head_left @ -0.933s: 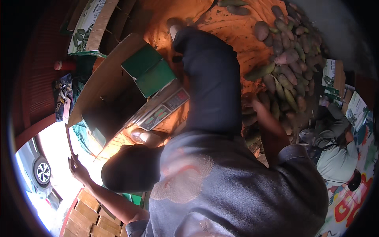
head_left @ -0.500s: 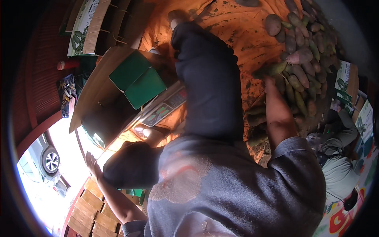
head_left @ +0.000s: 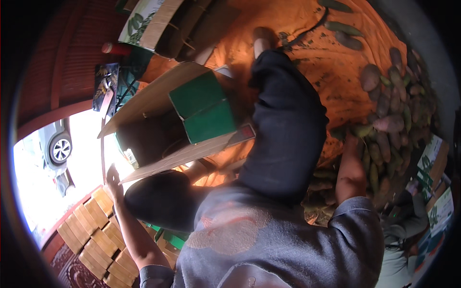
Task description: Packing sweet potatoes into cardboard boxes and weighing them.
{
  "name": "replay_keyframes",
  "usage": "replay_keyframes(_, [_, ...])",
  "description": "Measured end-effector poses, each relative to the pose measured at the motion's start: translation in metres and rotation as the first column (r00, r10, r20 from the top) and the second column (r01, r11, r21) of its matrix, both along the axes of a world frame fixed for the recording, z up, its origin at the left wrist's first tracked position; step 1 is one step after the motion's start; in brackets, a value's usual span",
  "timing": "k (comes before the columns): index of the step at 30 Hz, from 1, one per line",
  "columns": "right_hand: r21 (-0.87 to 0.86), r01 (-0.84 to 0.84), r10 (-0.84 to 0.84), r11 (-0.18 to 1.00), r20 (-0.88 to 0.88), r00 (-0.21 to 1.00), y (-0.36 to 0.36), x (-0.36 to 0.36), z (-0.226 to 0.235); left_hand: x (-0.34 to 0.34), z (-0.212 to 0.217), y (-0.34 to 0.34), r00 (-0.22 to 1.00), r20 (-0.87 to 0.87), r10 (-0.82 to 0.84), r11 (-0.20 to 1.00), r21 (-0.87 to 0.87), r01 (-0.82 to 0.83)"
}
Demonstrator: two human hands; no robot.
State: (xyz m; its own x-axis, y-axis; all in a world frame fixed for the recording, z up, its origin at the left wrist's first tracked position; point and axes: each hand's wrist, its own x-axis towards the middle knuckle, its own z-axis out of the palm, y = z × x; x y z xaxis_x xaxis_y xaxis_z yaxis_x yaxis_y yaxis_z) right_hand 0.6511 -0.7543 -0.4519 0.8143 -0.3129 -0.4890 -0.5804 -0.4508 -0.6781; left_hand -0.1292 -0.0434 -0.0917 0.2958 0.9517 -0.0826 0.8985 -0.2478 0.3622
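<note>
Toward the right edge of the orange sheet (head_left: 331, 91), the right hand (head_left: 349, 144) reaches into the heap of sweet potatoes (head_left: 391, 129); whether its fingers have closed on one cannot be told. The left hand (head_left: 113, 176) rests open on the cardboard box (head_left: 158, 103) flap. Judged best: take one firm root from the heap's near edge while the box is steadied.

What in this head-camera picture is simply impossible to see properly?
- Right hand: fingers buried among the sweet potatoes, so any grasp is hidden.
- Left hand: washed out by glare at the cardboard box flap.
- Box inside: too dark, partly covered by the green flaps.
- Person at the right: cut off by the fisheye rim.
</note>
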Motion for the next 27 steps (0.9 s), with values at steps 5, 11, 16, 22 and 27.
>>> replay_keyframes(5, [0.156,0.205,-0.166,0.966,-0.232,0.958,0.041,-0.036,0.015,-0.007,0.023,0.006,0.983,-0.146,-0.113,0.983,0.125,0.132])
replay_keyframes(11, [0.594,0.202,0.003,0.779,-0.326,0.945,0.102,-0.135,0.080,0.031,0.049,-0.003,0.993,-0.121,-0.020,0.974,0.223,0.047])
replay_keyframes(16, [0.734,0.396,-0.032,0.553,-0.456,0.889,0.065,-0.142,0.089,0.076,0.058,0.005,0.995,0.037,-0.090,0.959,0.273,0.077])
replay_keyframes(22, [0.770,0.184,0.022,0.611,-0.249,0.968,0.088,-0.052,0.198,0.126,0.107,-0.006,0.943,0.158,-0.292,0.860,0.474,0.187])
replay_keyframes(27, [0.764,-0.314,0.188,0.564,0.252,0.949,0.180,-0.035,0.376,0.173,0.142,-0.015,0.782,0.212,-0.587,0.800,0.303,0.518])
